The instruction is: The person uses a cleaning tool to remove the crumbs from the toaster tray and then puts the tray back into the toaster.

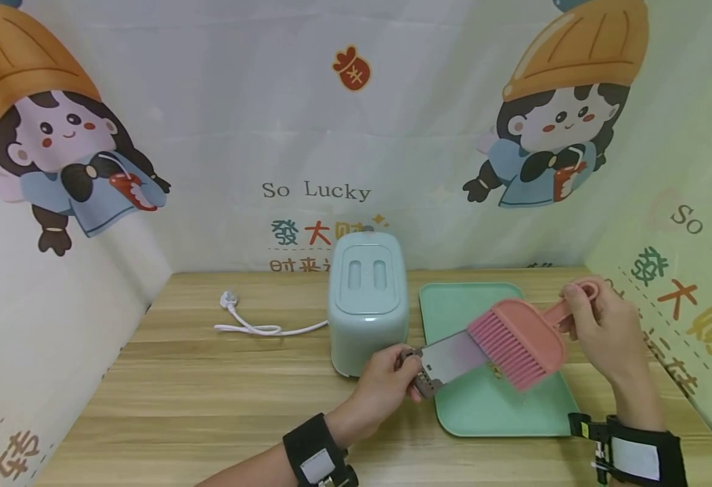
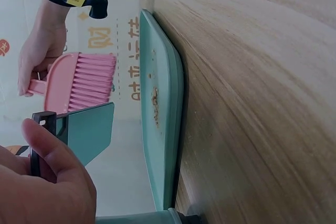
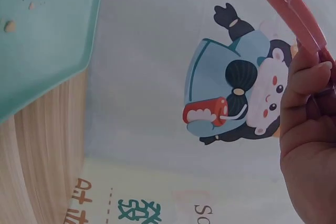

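In the head view my left hand point(image 1: 383, 382) grips the dark end of a flat metal crumb tray point(image 1: 452, 358), which is held above a green tray point(image 1: 484, 414). My right hand point(image 1: 613, 331) holds a pink brush point(image 1: 531, 338) by its handle. The brush's bristles point(image 1: 505, 348) overlap the far end of the crumb tray in this view; whether they touch is unclear. Brown crumbs point(image 2: 155, 100) lie on the green tray in the left wrist view. The right wrist view shows the pink handle point(image 3: 291, 9) between my curled fingers.
A pale green toaster point(image 1: 368, 284) with its lid on stands left of the green tray. Its white cord and plug point(image 1: 252, 327) lie on the wooden table point(image 1: 210, 399). Printed cloth walls point(image 1: 246, 135) rise behind and at both sides.
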{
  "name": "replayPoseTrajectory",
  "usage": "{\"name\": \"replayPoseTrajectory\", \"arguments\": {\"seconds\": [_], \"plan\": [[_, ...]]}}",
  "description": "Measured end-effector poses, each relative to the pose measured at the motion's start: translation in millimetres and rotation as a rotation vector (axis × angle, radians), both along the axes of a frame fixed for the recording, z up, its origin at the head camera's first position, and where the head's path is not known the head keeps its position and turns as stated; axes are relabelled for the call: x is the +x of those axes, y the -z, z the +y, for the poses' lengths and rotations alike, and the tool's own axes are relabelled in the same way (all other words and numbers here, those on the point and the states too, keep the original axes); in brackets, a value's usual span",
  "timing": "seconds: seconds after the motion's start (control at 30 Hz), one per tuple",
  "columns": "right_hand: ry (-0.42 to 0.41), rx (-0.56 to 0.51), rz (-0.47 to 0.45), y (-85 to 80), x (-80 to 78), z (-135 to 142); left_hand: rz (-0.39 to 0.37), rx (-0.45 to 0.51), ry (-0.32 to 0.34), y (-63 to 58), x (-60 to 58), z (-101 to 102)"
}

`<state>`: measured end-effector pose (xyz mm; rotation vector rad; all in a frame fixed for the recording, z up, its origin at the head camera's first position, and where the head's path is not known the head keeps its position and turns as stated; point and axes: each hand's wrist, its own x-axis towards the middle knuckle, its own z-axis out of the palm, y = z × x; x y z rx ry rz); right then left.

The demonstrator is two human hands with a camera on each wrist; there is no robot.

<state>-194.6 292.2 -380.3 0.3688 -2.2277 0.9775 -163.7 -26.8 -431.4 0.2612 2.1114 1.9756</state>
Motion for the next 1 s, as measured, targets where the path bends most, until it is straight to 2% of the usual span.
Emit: {"name": "replayPoseTrajectory", "arguments": {"seconds": [0.13,0.4,0.53,0.7,0.8,0.9,1.0], "plan": [[0.055,0.045,-0.042,5.1,-3.9,3,0.003,-0.008,-0.004,0.7,-0.7,-1],[0.271,0.051,-0.086,6.9,-3.5,19,-0.002,-0.010,-0.006,0.2,-1.2,-2],[0.383,-0.029,-0.105,5.4,-3.0,23,-0.016,-0.005,-0.012,3.1,-2.3,-2],[0.530,-0.214,-0.240,3.2,-0.1,27,-0.017,-0.007,-0.018,3.8,-0.8,-6],[0.508,-0.396,-0.310,2.3,2.8,30,-0.013,-0.006,-0.010,2.5,0.3,-7],[0.427,-0.521,-0.345,3.1,5.6,35,-0.009,-0.011,-0.002,2.0,0.4,-8],[0.210,-0.638,-0.341,5.5,5.3,41,-0.003,-0.018,-0.001,1.3,0.5,-9]]}}
